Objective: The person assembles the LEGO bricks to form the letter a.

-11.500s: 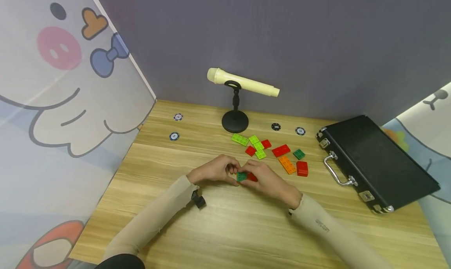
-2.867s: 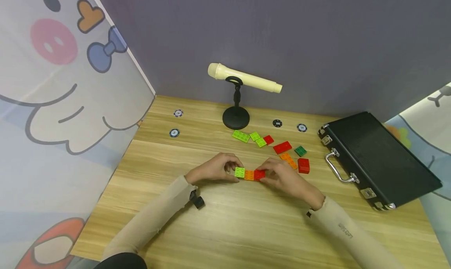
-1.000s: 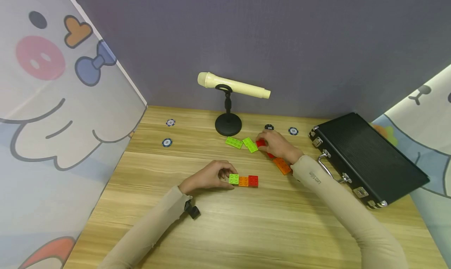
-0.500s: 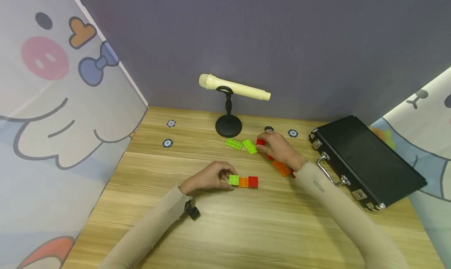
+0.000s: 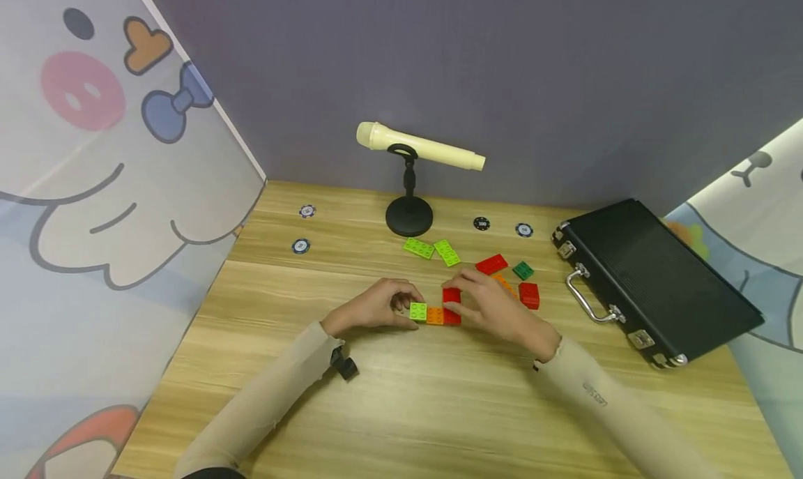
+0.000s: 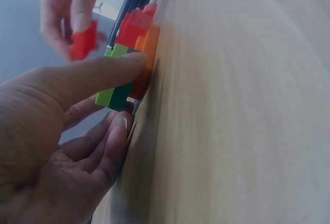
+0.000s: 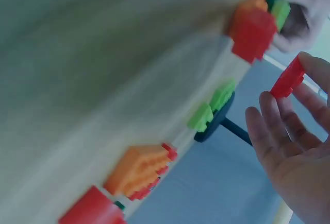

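Observation:
A small built assembly sits on the table in front of me: a lime brick [image 5: 417, 311] stacked on a dark green brick [image 6: 121, 96], an orange brick [image 5: 435, 316] under them, and a red brick [image 5: 452, 318] at the right end. My left hand [image 5: 374, 306] pinches the lime and green end between thumb and fingers. Between thumb and fingertips, my right hand [image 5: 495, 307] holds a small loose red brick [image 7: 289, 77]. It is just behind the assembly's red end in the head view; both wrist views show a gap between them.
Lime bricks [image 5: 419, 248], a flat red brick [image 5: 491, 264], an orange brick [image 5: 505, 286], a green brick [image 5: 523, 270] and a red block [image 5: 529, 295] lie farther back. Behind are a microphone [image 5: 433, 149] on a stand [image 5: 409, 216] and several poker chips [image 5: 481, 223]. A black case [image 5: 659, 284] lies right.
My right hand has picked a small red brick from behind and brought it toward the assembly. Over the longer span, a lime brick was added on the green one. The left hand keeps its grip.

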Motion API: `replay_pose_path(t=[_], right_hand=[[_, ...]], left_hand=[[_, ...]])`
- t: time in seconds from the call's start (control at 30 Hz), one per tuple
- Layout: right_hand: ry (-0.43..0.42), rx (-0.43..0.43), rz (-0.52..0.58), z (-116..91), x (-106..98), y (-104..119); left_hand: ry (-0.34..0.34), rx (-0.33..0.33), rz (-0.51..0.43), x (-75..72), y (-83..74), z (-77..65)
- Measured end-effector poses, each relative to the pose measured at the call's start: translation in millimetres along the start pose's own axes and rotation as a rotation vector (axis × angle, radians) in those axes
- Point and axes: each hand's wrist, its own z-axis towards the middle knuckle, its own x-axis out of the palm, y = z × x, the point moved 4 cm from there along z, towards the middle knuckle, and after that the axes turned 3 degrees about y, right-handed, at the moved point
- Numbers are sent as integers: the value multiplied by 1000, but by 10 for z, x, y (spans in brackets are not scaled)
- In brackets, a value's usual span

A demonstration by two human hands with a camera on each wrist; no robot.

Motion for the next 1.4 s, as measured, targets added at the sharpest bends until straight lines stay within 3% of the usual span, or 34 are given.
replay_pose_path(t=[0.27,0.47,0.73,1.17,1.4], right_hand=[[-6,-55,-118,-219,195,61],[-32,-74,-97,-283,200,52],[1,-44,-47,-264,199,26],[-34,-58,-17,-243,219,-21],[-18,-40,-31,-241,210,-12]], left_hand=[[3,-30,-8,6,13,-7],[13,-32,-11,1,-15,8],[12,-38,-22,6,-50,-9],[-79,8,76,63,-77,-92],[-101,22,183,47,-140,-109]])
